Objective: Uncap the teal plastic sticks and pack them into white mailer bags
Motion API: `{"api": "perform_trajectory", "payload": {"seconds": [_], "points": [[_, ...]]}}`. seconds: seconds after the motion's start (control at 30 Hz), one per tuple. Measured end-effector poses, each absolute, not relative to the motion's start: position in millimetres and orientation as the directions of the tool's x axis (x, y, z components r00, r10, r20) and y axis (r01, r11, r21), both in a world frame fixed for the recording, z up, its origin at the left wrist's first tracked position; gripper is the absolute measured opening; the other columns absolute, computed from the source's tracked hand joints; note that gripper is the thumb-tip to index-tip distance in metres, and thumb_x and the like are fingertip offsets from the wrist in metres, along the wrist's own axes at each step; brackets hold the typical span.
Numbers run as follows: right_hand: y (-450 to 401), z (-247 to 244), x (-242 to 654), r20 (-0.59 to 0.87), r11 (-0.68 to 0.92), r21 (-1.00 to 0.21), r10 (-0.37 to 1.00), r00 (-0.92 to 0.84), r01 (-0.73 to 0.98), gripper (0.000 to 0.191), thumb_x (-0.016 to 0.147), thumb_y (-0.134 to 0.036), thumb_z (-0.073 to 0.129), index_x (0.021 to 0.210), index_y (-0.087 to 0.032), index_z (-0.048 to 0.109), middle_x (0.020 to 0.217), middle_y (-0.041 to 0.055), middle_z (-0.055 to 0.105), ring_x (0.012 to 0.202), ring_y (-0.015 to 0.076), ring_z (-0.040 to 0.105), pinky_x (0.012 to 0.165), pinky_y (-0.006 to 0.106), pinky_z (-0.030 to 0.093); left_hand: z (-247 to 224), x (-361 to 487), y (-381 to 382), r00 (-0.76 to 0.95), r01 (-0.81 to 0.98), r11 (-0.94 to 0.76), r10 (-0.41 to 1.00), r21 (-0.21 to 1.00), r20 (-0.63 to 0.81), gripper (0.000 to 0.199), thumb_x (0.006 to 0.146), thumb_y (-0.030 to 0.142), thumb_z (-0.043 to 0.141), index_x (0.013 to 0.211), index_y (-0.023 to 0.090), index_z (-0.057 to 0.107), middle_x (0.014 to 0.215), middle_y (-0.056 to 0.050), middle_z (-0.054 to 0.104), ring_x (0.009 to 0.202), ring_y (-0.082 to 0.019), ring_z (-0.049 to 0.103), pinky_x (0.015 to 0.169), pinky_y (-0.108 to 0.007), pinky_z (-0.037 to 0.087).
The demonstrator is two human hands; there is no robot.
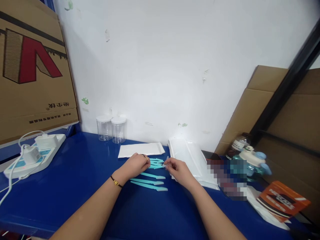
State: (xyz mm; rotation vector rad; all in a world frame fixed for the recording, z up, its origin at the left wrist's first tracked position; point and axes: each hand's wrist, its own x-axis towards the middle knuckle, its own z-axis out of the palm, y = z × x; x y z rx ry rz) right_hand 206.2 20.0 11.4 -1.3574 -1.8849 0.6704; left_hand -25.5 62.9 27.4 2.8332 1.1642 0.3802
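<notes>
Several slim turquoise sticks with pale ends lie on the blue table, pointing left to right. Behind them is a looser cluster of the same sticks, between my two hands. My left hand is at the cluster's left side, fingers bent together and partly hidden; what they hold cannot be made out. At the right side, my right hand has thumb and fingertips pinched at the pale end of a turquoise stick. A flat white packet lies just behind my left hand.
White plastic sleeves lie behind my right hand. Two clear lidded jars stand by the wall. A power strip is at the left; an orange pouch, a bottle and a teal container are at the right.
</notes>
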Motion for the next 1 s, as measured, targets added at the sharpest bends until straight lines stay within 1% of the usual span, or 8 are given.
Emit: {"api": "perform_trajectory", "payload": {"seconds": [0.13,0.2,0.27,0.37,0.53,0.7,0.83,1.0], "points": [[24.3,6.0,208.6,0.093,0.158,-0.875,0.983,-0.161,0.457,0.026,0.075,-0.038,0.056,0.089,-0.017,0.065,0.067,0.0017,0.064,0.057,0.0136,0.058,0.05,0.023,0.043,28.5,-25.5,61.5,0.681,0.687,-0.712,0.7,0.144,0.213,0.021,0.085,0.025,0.041,0.078,0.02,0.06,0.08,-0.002,0.066,0.075,-0.016,0.058,0.073,-0.028,0.035],[25.6,4.7,208.1,0.049,0.109,-0.909,0.987,-0.155,0.403,0.029,0.076,-0.042,0.055,0.083,-0.016,0.064,0.066,0.0025,0.065,0.052,0.0117,0.057,0.047,0.022,0.043,29.3,-25.5,60.5,0.682,0.684,-0.715,0.697,0.145,0.221,0.022,0.086,0.025,0.041,0.077,0.02,0.06,0.08,-0.002,0.066,0.075,-0.016,0.058,0.073,-0.028,0.034],[25.6,5.5,207.6,0.034,0.087,-0.928,0.988,-0.15,0.362,0.032,0.075,-0.046,0.056,0.078,-0.015,0.064,0.06,0.0009,0.063,0.045,0.0094,0.054,0.043,0.02,0.041,29.9,-25.6,59.7,0.681,0.682,-0.716,0.696,0.149,0.225,0.023,0.086,0.025,0.04,0.077,0.019,0.06,0.08,-0.002,0.066,0.075,-0.016,0.058,0.074,-0.028,0.035],[23.4,10.0,208.6,0.048,0.085,-0.961,0.988,-0.146,0.263,0.032,0.072,-0.046,0.061,0.081,-0.015,0.063,0.054,-0.0019,0.059,0.04,0.0075,0.05,0.038,0.018,0.037,30.1,-26.0,59.4,0.683,0.683,-0.714,0.698,0.152,0.216,0.023,0.086,0.025,0.04,0.077,0.019,0.06,0.08,-0.003,0.066,0.075,-0.016,0.058,0.074,-0.028,0.035],[19.0,15.4,211.2,-0.016,0.003,-0.994,0.984,-0.176,0.11,0.033,0.064,-0.038,0.07,0.085,-0.013,0.064,0.067,0.0021,0.065,0.054,0.011,0.061,0.053,0.023,0.049,28.8,-26.2,60.3,0.675,0.69,-0.708,0.705,0.153,0.219,0.022,0.085,0.024,0.04,0.077,0.02,0.06,0.08,-0.002,0.066,0.074,-0.015,0.057,0.075,-0.028,0.035],[20.0,12.6,206.9,-0.051,-0.028,-0.987,0.988,-0.147,0.156,0.032,0.066,-0.044,0.067,0.076,-0.014,0.062,0.061,0.001,0.064,0.049,0.0108,0.06,0.048,0.022,0.047,31.8,-25.7,58.1,0.677,0.686,-0.711,0.701,0.156,0.224,0.023,0.086,0.026,0.04,0.076,0.019,0.06,0.079,-0.002,0.066,0.072,-0.015,0.057,0.074,-0.028,0.035],[21.4,9.4,202.5,-0.021,0.009,-0.985,0.985,-0.17,0.175,0.034,0.067,-0.045,0.066,0.077,-0.013,0.061,0.062,0.0008,0.064,0.049,0.0106,0.06,0.048,0.022,0.047,34.3,-23.2,55.3,0.696,0.663,-0.731,0.681,0.16,0.229,0.025,0.087,0.027,0.039,0.076,0.019,0.06,0.078,-0.002,0.065,0.073,-0.015,0.057,0.073,-0.027,0.034],[21.4,8.1,200.5,-0.002,0.036,-0.985,0.976,-0.22,0.166,0.035,0.069,-0.046,0.065,0.076,-0.012,0.061,0.062,0.0014,0.064,0.049,0.0108,0.06,0.047,0.022,0.046,29.3,-18.7,54.5,0.724,0.602,-0.763,0.646,0.237,0.242,0.024,0.087,0.027,0.04,0.075,0.019,0.06,0.078,-0.002,0.064,0.073,-0.015,0.056,0.068,-0.024,0.036]]}}
